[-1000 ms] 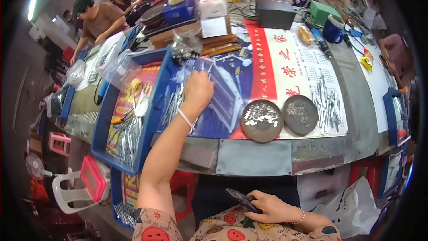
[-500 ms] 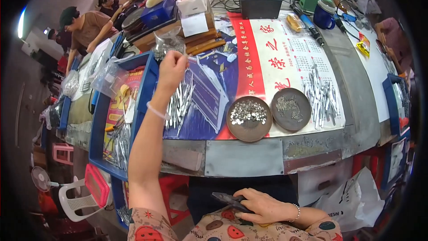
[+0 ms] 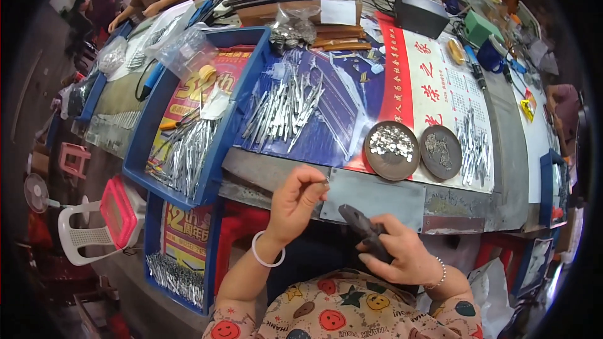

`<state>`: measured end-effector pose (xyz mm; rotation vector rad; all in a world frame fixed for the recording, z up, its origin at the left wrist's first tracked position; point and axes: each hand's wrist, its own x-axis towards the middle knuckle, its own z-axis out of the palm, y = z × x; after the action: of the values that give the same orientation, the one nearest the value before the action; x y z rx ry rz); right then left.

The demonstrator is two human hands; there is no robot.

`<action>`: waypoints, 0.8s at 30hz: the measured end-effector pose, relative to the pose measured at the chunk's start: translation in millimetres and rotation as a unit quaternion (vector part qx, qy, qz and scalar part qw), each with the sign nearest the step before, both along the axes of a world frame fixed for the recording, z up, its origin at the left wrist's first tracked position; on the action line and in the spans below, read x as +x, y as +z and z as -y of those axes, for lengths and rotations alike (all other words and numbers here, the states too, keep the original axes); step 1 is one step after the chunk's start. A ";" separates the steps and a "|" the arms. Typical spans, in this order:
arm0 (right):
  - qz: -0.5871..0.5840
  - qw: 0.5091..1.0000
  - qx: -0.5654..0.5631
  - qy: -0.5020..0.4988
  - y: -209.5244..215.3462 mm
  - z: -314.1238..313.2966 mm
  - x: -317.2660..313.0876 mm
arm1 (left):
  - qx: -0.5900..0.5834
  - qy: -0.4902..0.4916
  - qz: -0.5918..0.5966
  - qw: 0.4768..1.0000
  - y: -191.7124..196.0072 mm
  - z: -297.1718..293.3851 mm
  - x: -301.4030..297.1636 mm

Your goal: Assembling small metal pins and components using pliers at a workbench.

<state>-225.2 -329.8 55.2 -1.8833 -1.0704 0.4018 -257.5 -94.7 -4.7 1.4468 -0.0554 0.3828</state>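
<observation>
From my remote seat I am looking at a gray table (image 3: 264, 166), most of its near half being covered by a printed poster (image 3: 370, 97). At the left, the upper blue tray (image 3: 242, 110) is holding silver strips (image 3: 188, 157), heaped toward its near end on a red-and-yellow sheet; a clear bag (image 3: 188, 50) is lying across its far side. Below, nearer me, the lower blue tray (image 3: 217, 257) is carrying a dense bed of thin silver pieces (image 3: 176, 279).

On the poster, a strip pile (image 3: 286, 103) is spreading at the left; half a second ago the left arm was reaching past its left side. Now I am seeing the left hand (image 3: 295, 207) drawn back to the table's near edge, thumb and forefinger pinching. The right hand (image 3: 402, 251), earlier resting low by the shirt, is now sitting higher, gripping the dark pliers.

Near the poster's right front, the left dish (image 3: 389, 169) is holding shiny flat bits (image 3: 391, 140), and the smaller right dish (image 3: 447, 172) is holding dull gray bits (image 3: 438, 150). The pliers (image 3: 361, 226) are pointing up and left, their nose standing near the left fingertips, where a tiny piece (image 3: 326, 181) is showing, too small for me to identify.
</observation>
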 end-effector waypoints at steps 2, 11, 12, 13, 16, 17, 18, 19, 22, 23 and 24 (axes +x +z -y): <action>0.024 1.000 -0.002 -0.002 8.1 -7.9 8.2 | 0.021 -0.009 0.043 0.999 -7.5 -2.0 2.9; 0.260 0.958 -0.117 0.023 61.3 -44.4 30.0 | 0.090 -0.001 0.142 0.986 -10.2 -10.4 5.8; 0.259 0.958 -0.122 0.016 63.2 -42.8 30.2 | 0.048 -0.013 0.129 0.990 -14.1 -7.6 6.4; 0.235 0.965 -0.114 0.021 62.3 -41.5 30.7 | 0.047 -0.009 0.128 0.991 -14.5 -8.0 5.3; 0.244 0.969 -0.020 -0.024 70.2 -38.3 30.6 | 0.048 -0.036 0.136 0.989 -5.6 -11.0 7.8; 0.256 0.966 0.000 -0.031 71.9 -35.4 29.0 | 0.023 -0.028 0.110 0.993 -8.0 -8.9 3.2; 0.253 0.965 -0.068 -0.027 68.6 -44.2 26.2 | -0.003 -0.019 0.083 0.996 -10.8 -6.4 -1.3; 0.225 0.967 -0.120 0.000 56.9 -46.4 31.0 | -0.037 -0.023 0.110 0.993 -11.9 -7.0 4.2; 0.177 0.970 -0.165 0.030 56.1 -37.4 27.8 | 0.005 -0.019 0.118 0.993 -12.2 -11.0 -1.0; 0.159 0.977 -0.137 0.026 57.5 -30.9 25.6 | -0.066 -0.019 0.099 0.993 -11.2 -7.0 -5.0; 0.139 0.984 -0.110 0.022 57.1 -24.6 23.4 | -0.137 -0.018 0.078 0.987 -10.2 -2.4 -9.7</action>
<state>-201.8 -305.2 112.3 -2.1609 -1.2976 0.2964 -267.2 -92.2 -14.8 1.1417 -0.1490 0.4563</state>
